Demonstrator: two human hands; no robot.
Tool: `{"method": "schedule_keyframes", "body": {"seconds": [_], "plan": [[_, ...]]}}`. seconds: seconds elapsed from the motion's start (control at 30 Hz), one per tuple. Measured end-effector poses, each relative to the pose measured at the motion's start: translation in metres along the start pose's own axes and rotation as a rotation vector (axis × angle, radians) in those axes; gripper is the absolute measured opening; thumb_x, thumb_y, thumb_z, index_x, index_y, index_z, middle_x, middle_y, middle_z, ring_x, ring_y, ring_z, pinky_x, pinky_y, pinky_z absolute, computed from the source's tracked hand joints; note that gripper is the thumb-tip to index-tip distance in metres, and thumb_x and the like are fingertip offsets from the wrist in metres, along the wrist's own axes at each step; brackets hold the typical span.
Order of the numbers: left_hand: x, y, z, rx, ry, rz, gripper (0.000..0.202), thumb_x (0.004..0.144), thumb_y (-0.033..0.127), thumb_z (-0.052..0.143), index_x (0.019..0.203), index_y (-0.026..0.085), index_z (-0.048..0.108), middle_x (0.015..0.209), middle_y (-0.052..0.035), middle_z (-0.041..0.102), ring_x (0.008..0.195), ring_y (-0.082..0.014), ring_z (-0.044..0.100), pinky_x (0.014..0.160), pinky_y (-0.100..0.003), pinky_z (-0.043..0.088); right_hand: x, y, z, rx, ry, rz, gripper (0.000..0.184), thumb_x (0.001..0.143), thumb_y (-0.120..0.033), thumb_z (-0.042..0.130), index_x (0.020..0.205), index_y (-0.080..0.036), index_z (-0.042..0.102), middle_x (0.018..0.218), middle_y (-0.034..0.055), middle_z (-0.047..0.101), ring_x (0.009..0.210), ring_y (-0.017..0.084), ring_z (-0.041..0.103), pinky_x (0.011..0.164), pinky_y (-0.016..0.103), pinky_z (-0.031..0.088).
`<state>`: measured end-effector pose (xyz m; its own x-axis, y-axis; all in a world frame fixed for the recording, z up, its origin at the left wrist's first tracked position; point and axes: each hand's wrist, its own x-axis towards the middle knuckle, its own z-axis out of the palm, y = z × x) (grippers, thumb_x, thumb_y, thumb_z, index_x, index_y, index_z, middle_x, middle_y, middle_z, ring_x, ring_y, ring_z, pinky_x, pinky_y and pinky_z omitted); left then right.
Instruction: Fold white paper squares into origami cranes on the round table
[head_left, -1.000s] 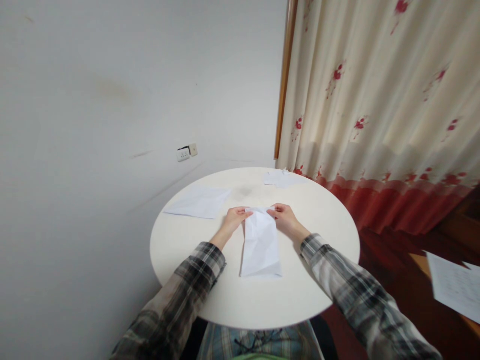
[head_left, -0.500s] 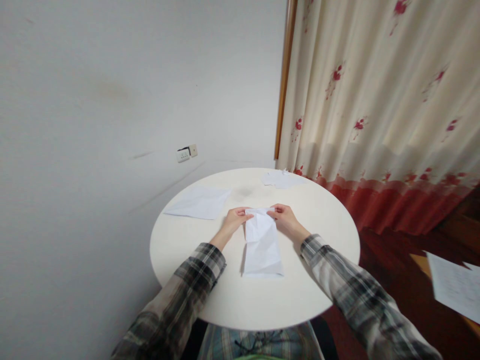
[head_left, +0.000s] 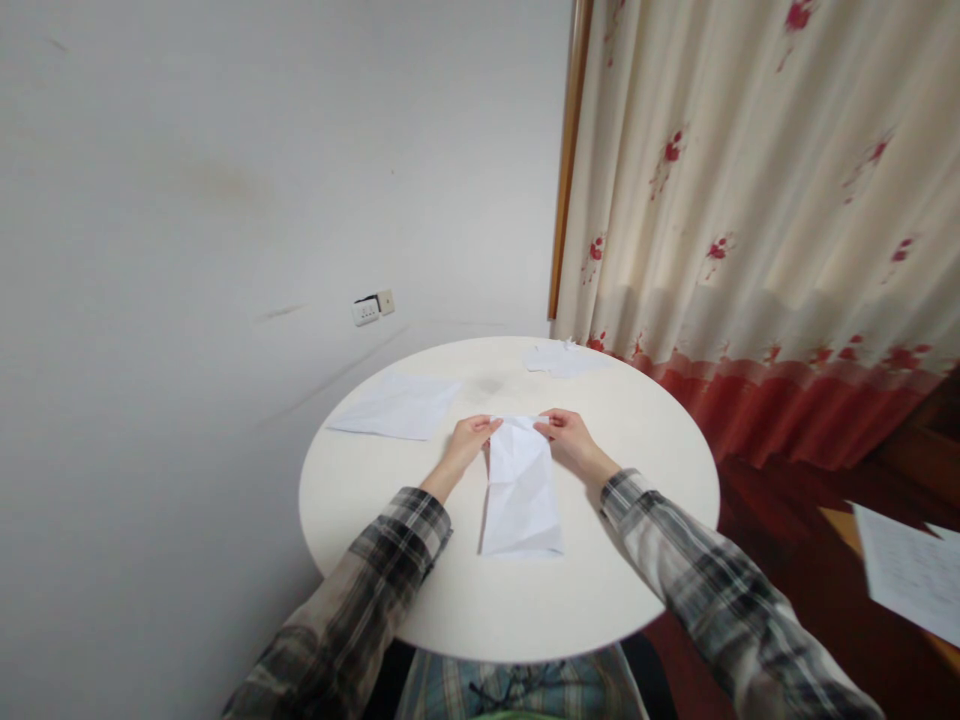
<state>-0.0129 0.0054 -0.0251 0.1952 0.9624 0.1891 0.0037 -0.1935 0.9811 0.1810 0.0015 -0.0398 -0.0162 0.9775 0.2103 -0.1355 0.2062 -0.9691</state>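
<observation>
A folded sheet of white paper (head_left: 523, 495), long and narrow with creases across it, lies lengthwise before me on the round white table (head_left: 517, 610). My left hand (head_left: 472, 436) pinches its far left corner between thumb and fingers. At the far right corner, my right hand (head_left: 564, 432) grips the paper in the same way, thumb on top. The fingers beneath the sheet are partly hidden. The paper's near end rests toward me, untouched by either hand.
Another white sheet (head_left: 397, 407) lies on the table's left side. Several paper pieces (head_left: 561, 359) sit at the far edge. A wall with a socket (head_left: 366, 312) borders the left, a flowered curtain (head_left: 720, 180) the right. Printed paper (head_left: 907, 570) lies lower right, off the table.
The folded paper's near end has shifted slightly left. My left thumb has moved a little toward the paper's left edge. Both hands keep hold of the far corners.
</observation>
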Motion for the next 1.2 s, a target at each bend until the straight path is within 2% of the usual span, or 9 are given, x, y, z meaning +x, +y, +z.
{"method": "schedule_keyframes", "body": {"seconds": [0.3, 0.6, 0.93, 1.07, 1.2], "plan": [[0.006, -0.005, -0.002, -0.046, 0.118, -0.011, 0.032, 0.053, 0.04, 0.073, 0.07, 0.013, 0.067, 0.073, -0.0064, 0.067, 0.065, -0.0156, 0.057, 0.061, -0.027, 0.042, 0.0, 0.001, -0.001, -0.013, 0.007, -0.003, 0.023, 0.052, -0.031, 0.073, 0.065, -0.016, 0.061, 0.056, -0.0019, 0.059, 0.052, 0.01, 0.049, 0.053, 0.023, 0.035], [0.004, -0.004, -0.004, -0.036, 0.109, -0.005, 0.03, 0.053, 0.039, 0.073, 0.067, 0.013, 0.065, 0.064, -0.0025, 0.062, 0.057, -0.0104, 0.05, 0.055, -0.023, 0.036, 0.001, 0.001, -0.002, -0.031, 0.017, -0.014, 0.023, 0.053, -0.034, 0.071, 0.063, -0.015, 0.062, 0.056, -0.0012, 0.058, 0.053, 0.01, 0.049, 0.053, 0.024, 0.035], [0.004, -0.004, -0.003, -0.05, 0.089, 0.002, 0.033, 0.053, 0.041, 0.073, 0.068, 0.013, 0.064, 0.067, -0.0029, 0.062, 0.061, -0.0122, 0.053, 0.058, -0.024, 0.04, 0.004, 0.006, -0.005, -0.065, 0.042, -0.055, 0.022, 0.06, -0.037, 0.065, 0.061, -0.016, 0.062, 0.056, -0.0019, 0.054, 0.054, 0.011, 0.046, 0.053, 0.024, 0.035], [0.001, -0.001, -0.001, -0.096, 0.021, -0.025, 0.035, 0.054, 0.039, 0.074, 0.073, 0.012, 0.064, 0.07, -0.0039, 0.064, 0.063, -0.0126, 0.056, 0.061, -0.024, 0.042, 0.005, 0.008, -0.005, -0.084, 0.089, -0.087, 0.021, 0.062, -0.037, 0.063, 0.063, -0.016, 0.063, 0.057, -0.0015, 0.055, 0.056, 0.011, 0.046, 0.054, 0.024, 0.035], [-0.003, 0.0, 0.003, -0.093, -0.182, -0.089, 0.041, 0.055, 0.04, 0.074, 0.083, 0.011, 0.065, 0.077, -0.0081, 0.067, 0.069, -0.016, 0.059, 0.064, -0.026, 0.044, 0.004, 0.002, -0.005, -0.103, 0.174, -0.134, 0.022, 0.062, -0.038, 0.062, 0.064, -0.016, 0.062, 0.057, -0.0015, 0.055, 0.056, 0.012, 0.044, 0.054, 0.024, 0.034]]}}
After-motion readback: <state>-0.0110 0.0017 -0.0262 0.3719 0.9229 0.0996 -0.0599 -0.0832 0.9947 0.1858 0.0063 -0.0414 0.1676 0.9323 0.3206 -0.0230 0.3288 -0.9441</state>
